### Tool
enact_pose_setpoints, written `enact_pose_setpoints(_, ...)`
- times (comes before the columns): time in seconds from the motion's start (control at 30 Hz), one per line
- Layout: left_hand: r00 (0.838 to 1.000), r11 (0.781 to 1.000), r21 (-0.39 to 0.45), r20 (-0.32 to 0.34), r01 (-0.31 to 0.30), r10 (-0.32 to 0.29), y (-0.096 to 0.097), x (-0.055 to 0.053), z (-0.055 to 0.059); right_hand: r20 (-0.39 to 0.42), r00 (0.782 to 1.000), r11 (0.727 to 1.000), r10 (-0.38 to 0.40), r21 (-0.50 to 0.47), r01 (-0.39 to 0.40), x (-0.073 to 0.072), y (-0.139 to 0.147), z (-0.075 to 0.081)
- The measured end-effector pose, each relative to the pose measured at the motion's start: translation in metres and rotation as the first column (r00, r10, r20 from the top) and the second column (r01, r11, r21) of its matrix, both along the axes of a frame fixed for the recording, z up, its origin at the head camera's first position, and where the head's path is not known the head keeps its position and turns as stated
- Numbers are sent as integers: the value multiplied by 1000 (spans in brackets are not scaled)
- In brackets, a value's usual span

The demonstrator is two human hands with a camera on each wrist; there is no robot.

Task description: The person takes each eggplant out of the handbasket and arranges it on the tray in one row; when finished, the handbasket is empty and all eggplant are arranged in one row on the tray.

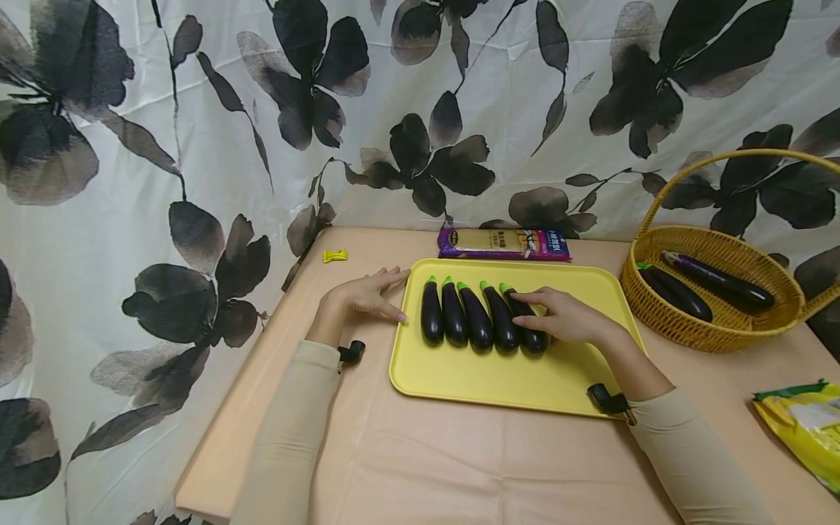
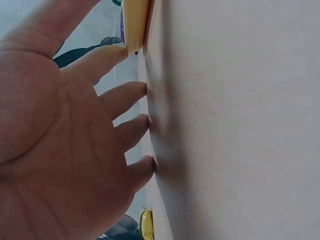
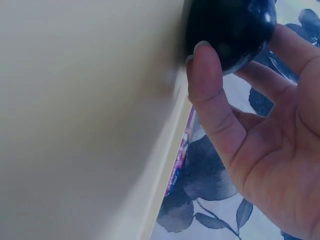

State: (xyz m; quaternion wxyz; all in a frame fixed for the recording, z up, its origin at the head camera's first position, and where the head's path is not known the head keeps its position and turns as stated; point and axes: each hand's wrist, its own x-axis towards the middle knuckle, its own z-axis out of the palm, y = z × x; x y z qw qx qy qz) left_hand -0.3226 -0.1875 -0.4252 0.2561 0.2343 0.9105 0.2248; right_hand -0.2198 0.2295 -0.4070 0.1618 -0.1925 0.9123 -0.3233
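Note:
Five dark purple eggplants with green stem ends lie side by side on a yellow tray point(image 1: 459, 375). My right hand point(image 1: 567, 315) grips the rightmost eggplant point(image 1: 533, 340), its fingers reaching across the top. In the right wrist view, the fingers stand around the dark glossy eggplant point(image 3: 230, 30), one fingertip close to the tray surface. My left hand point(image 1: 364, 295) spreads its fingers at the tray's left edge and holds nothing. Fingertips point(image 2: 137, 90) of that hand rest on the table in the left wrist view, one touching the tray side point(image 2: 136, 25).
A wicker basket point(image 1: 709, 339) with a tall handle holds two more eggplants point(image 1: 718, 281) on the right. Behind the tray lies a purple-and-beige package point(image 1: 502, 244). A small yellow wrapped piece point(image 1: 335, 255) sits at back left, a yellow bag point(image 1: 803, 430) at the right edge. Floral curtain point(image 1: 420, 95) hangs behind.

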Motion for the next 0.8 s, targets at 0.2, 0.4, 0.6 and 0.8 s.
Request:
enact_pose_setpoints(0.2,1000,1000,-3,13,-9,9,1,0,1,-25,1000,1000,-13,19,14,0,4,4)
enact_pose_setpoints(0.4,1000,1000,-6,14,-15,15,0,-1,1,-74,996,999,-44,-2,44,1,12,15)
enact_pose_setpoints(0.6,1000,1000,-7,0,-11,11,-1,-1,-1,-242,964,992,-115,29,126,6,22,34)
enact_pose_setpoints(0.8,1000,1000,-1,-5,-9,9,-1,-1,-1,-391,898,976,-200,4,219,12,36,51)
